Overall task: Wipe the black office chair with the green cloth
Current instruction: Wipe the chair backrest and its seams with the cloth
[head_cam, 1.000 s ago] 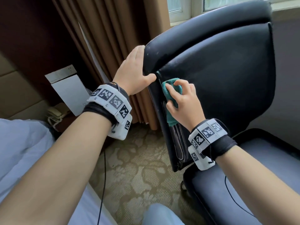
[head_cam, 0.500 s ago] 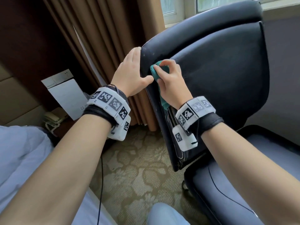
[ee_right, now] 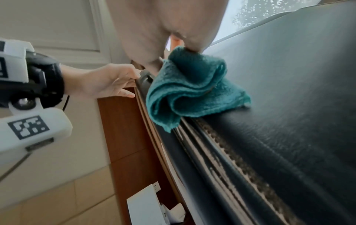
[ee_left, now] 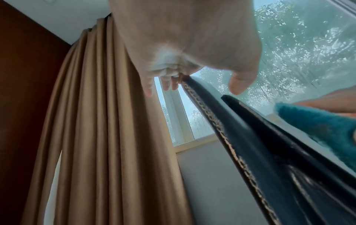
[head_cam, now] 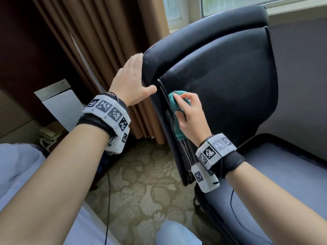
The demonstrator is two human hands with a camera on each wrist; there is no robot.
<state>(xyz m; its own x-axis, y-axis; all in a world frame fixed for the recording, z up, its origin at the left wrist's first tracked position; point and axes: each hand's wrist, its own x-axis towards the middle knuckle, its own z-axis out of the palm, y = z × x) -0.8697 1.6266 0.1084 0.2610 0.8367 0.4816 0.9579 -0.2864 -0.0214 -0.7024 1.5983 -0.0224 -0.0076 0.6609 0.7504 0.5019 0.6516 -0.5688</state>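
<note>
Hanging beside chair (head_cam: 221, 82) and cloth (head_cam: 172, 103), curtain (head_cam: 106, 41), telephone (head_cam: 46, 134)

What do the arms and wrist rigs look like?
Bare forearms, no sleeves; left hand and right hand ungloved. Each wrist: black strap, white boxy modules printed with black square markers, thin black cable trailing.

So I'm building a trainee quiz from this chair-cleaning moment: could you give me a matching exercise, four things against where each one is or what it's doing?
1 left hand
2 right hand
3 green cloth
4 telephone

a bunched against the black office chair
b holds the chair's side edge
c low down, left of the curtain
d grips the cloth

Pairs: 1-b, 2-d, 3-a, 4-c
</note>
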